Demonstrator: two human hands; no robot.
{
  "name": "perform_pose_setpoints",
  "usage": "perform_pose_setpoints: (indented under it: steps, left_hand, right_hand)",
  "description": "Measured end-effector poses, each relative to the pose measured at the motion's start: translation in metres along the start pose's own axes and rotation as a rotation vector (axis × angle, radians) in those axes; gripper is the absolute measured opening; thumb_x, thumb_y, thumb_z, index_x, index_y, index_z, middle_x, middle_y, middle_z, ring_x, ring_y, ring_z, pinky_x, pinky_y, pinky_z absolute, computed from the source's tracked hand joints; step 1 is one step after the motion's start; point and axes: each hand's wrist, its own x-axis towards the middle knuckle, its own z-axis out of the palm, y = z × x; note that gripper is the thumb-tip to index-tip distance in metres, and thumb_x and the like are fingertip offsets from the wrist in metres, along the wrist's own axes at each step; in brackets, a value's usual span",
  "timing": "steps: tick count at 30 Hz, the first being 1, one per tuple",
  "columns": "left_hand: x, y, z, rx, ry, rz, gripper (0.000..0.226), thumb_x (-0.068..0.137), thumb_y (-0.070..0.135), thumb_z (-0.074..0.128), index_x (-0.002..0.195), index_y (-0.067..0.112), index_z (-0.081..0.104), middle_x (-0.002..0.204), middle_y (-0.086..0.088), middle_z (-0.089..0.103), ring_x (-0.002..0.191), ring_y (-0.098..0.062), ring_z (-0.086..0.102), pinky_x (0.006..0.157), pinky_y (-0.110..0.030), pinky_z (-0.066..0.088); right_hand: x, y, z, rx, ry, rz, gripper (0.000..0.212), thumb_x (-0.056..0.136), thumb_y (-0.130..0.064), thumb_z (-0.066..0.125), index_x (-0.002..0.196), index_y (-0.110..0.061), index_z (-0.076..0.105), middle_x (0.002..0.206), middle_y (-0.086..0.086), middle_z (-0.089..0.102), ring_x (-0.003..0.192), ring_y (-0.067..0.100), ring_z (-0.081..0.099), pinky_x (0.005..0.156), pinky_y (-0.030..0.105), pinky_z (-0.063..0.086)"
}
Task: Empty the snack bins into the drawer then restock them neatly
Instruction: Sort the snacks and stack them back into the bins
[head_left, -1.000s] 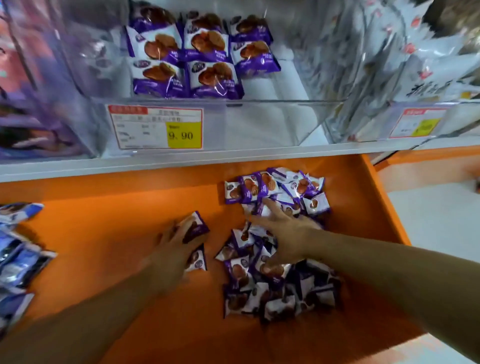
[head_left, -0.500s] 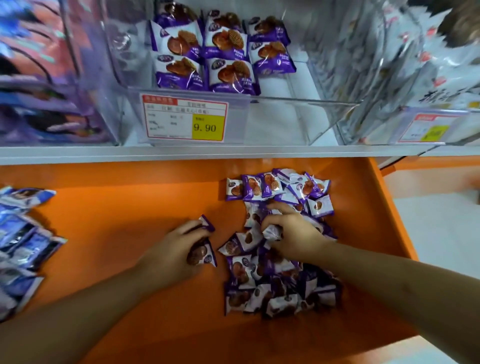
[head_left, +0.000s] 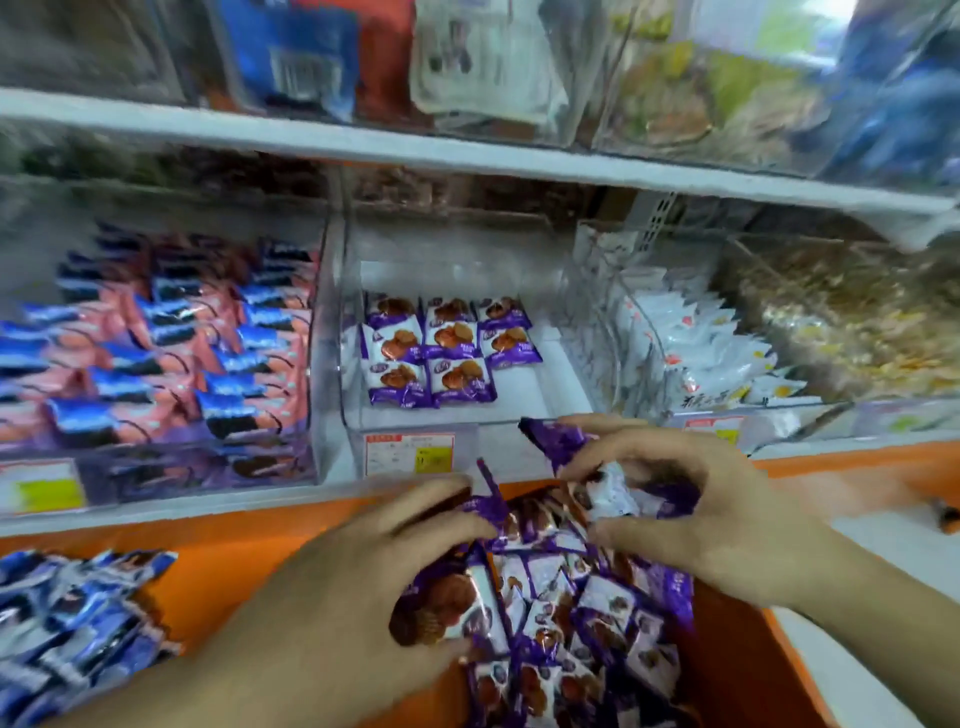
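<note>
Purple snack packets, heaped at the right of the orange drawer, with two hands gathering them below the clear bin that they belong to. I judge each packet light and soft: a slick film pouch around a brittle biscuit, so it will slide in a loose grip and crack under a hard squeeze; I would take it flat across its broad faces or by a crimped end, several stacked at once. My left hand lies over the near side of the heap, fingers curled and fairly narrow, thumb under one large packet that it appears to hold. My right hand is raised above the heap, its fingers bent to a narrow cup closed around a small bunch of packets, one purple corner sticking up toward the bin. Motion blur hides the exact count in either hand. The bin itself holds a few rows of purple packets laid flat at its back, its front part bare, behind a price label. Blue packets lie at the drawer's left end, well apart from the purple heap.
</note>
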Motion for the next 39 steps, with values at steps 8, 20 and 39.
perform_pose_setpoints:
  steps: [8, 20, 39]
  left_hand:
    - [0.060, 0.007, -0.106, 0.220, 0.308, -0.040, 0.075, 0.083, 0.064, 0.073, 0.147, 0.059, 0.034, 0.162, 0.036, 0.009, 0.144, -0.003, 0.033, 0.113, -0.022, 0.033]
    - [0.101, -0.038, -0.108, 0.295, 0.255, -0.139, 0.084, 0.080, 0.061, 0.078, 0.151, 0.053, 0.036, 0.166, 0.021, 0.011, 0.147, -0.018, 0.025, 0.123, -0.040, 0.018]
    - [0.185, -0.005, -0.063, -0.611, 0.305, -0.366, 0.028, 0.097, 0.038, 0.070, 0.124, 0.031, 0.065, 0.107, -0.001, 0.074, 0.091, -0.023, 0.075, 0.079, -0.036, 0.063]
  right_hand:
    - [0.123, -0.046, -0.027, -0.163, 0.254, -0.152, 0.042, 0.082, -0.016, 0.086, 0.116, -0.036, 0.073, 0.123, -0.018, 0.070, 0.105, -0.004, 0.065, 0.101, 0.035, 0.052]
    - [0.234, -0.011, 0.008, -0.176, 0.388, 0.046, 0.072, 0.096, -0.013, 0.068, 0.159, -0.029, 0.037, 0.149, 0.013, 0.056, 0.122, 0.027, 0.065, 0.101, 0.036, 0.055]
    - [0.122, -0.004, -0.059, 0.026, 0.527, -0.068, 0.023, 0.096, -0.013, 0.072, 0.112, -0.029, 0.070, 0.100, -0.010, 0.075, 0.083, 0.007, 0.072, 0.072, 0.020, 0.056]
